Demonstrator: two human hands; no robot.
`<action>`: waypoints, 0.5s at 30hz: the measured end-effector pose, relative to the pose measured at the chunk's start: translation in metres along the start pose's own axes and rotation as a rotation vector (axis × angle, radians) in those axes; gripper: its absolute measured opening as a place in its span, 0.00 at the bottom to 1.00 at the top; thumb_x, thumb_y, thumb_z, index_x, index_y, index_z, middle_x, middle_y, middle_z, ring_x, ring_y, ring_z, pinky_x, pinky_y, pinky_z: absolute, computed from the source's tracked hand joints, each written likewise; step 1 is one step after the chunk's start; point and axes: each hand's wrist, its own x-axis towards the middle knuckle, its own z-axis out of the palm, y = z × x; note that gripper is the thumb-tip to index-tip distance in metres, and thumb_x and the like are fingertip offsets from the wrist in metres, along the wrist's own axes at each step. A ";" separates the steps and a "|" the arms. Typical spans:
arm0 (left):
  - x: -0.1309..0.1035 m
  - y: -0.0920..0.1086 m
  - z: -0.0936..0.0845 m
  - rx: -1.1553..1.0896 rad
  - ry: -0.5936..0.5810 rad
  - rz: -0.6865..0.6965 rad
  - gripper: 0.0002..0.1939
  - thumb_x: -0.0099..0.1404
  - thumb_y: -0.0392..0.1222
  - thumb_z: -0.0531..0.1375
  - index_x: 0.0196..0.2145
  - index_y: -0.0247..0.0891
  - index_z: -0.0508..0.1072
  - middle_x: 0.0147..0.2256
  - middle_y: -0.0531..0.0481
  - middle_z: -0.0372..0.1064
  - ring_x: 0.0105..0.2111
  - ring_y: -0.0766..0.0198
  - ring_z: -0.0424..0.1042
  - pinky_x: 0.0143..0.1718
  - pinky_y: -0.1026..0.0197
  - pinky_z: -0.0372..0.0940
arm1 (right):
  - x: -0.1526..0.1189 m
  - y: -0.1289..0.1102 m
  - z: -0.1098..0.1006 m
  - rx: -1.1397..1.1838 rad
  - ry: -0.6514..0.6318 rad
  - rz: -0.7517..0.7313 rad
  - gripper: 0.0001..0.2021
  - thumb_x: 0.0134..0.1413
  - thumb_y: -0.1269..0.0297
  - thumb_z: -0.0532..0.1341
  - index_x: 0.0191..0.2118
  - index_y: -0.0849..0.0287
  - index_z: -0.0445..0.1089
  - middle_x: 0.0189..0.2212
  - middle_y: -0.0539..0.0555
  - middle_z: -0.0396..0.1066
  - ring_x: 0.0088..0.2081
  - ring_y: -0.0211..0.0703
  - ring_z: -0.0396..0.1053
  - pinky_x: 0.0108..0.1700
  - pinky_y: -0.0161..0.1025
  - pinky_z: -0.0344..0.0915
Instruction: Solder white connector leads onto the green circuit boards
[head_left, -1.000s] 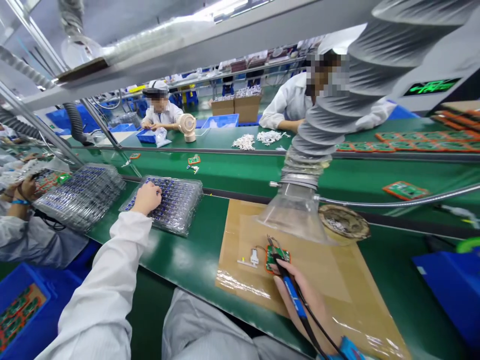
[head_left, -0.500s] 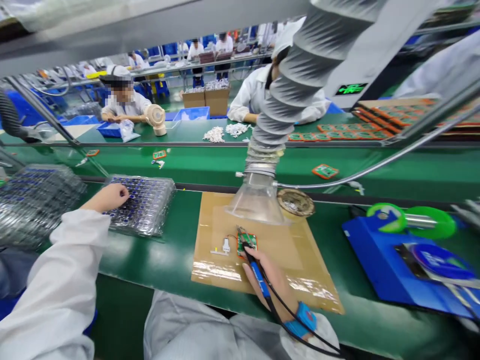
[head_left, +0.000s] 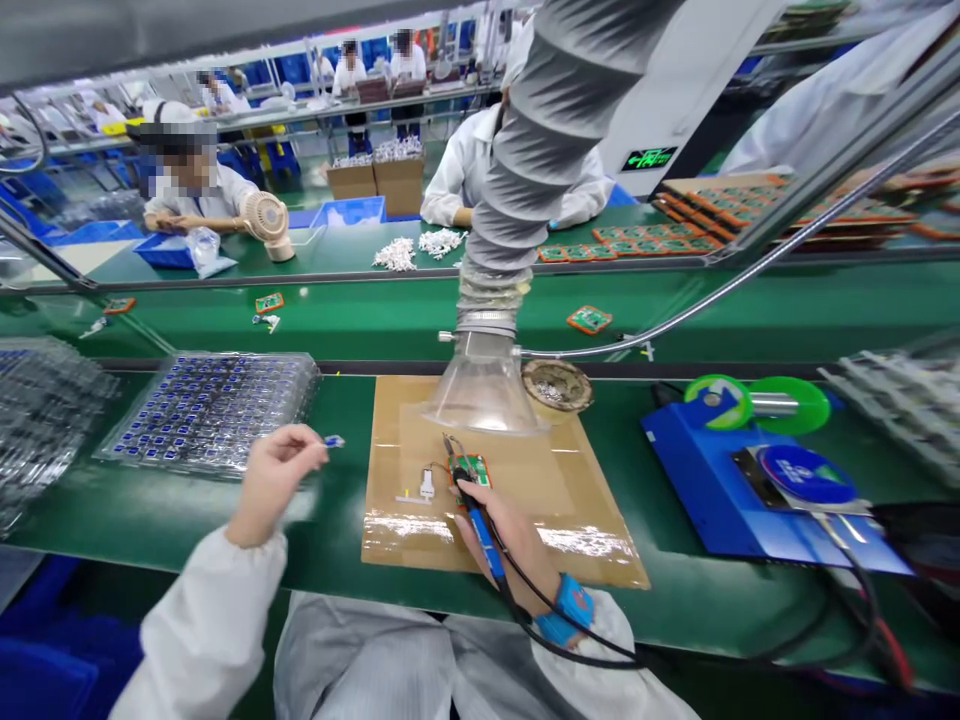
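Observation:
My left hand pinches a small blue-and-silver component over the bench, just right of a clear plastic tray with rows of similar blue parts. My right hand grips a blue-and-black soldering iron, its tip pointing away from me. Under the iron lies a green circuit board in an orange frame, partly covered by the hand. A small white connector part sits left of the board, joined by a thin wire. Both rest on a brown mat.
A clear fume hood on a grey duct hangs over the mat. Behind it sits a round dish. To the right stands a blue solder feeder with a green reel. Co-workers sit across the green conveyor.
My left hand has moved right and nearer from the tray, and a small blue component now shows in its fingers. The right hand stays at the board; the camera view has shifted.

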 end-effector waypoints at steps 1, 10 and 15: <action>-0.007 -0.006 0.020 -0.173 -0.019 -0.012 0.12 0.55 0.46 0.70 0.24 0.38 0.73 0.26 0.52 0.71 0.26 0.66 0.69 0.30 0.63 0.65 | -0.001 0.000 0.000 0.006 -0.003 0.011 0.20 0.65 0.63 0.60 0.61 0.51 0.65 0.51 0.56 0.78 0.51 0.51 0.77 0.51 0.48 0.76; -0.036 -0.015 0.119 -0.225 -0.334 -0.357 0.11 0.53 0.46 0.72 0.24 0.35 0.79 0.26 0.47 0.77 0.26 0.65 0.72 0.30 0.64 0.67 | -0.013 -0.002 -0.006 0.316 0.126 0.294 0.18 0.65 0.60 0.63 0.58 0.52 0.67 0.48 0.57 0.79 0.49 0.50 0.79 0.53 0.48 0.75; -0.045 -0.009 0.136 0.036 -0.451 -0.270 0.10 0.58 0.46 0.67 0.27 0.36 0.81 0.24 0.49 0.76 0.23 0.67 0.67 0.25 0.65 0.60 | -0.001 -0.019 -0.003 0.576 0.231 0.437 0.18 0.61 0.57 0.67 0.54 0.52 0.68 0.42 0.55 0.79 0.41 0.46 0.79 0.47 0.46 0.77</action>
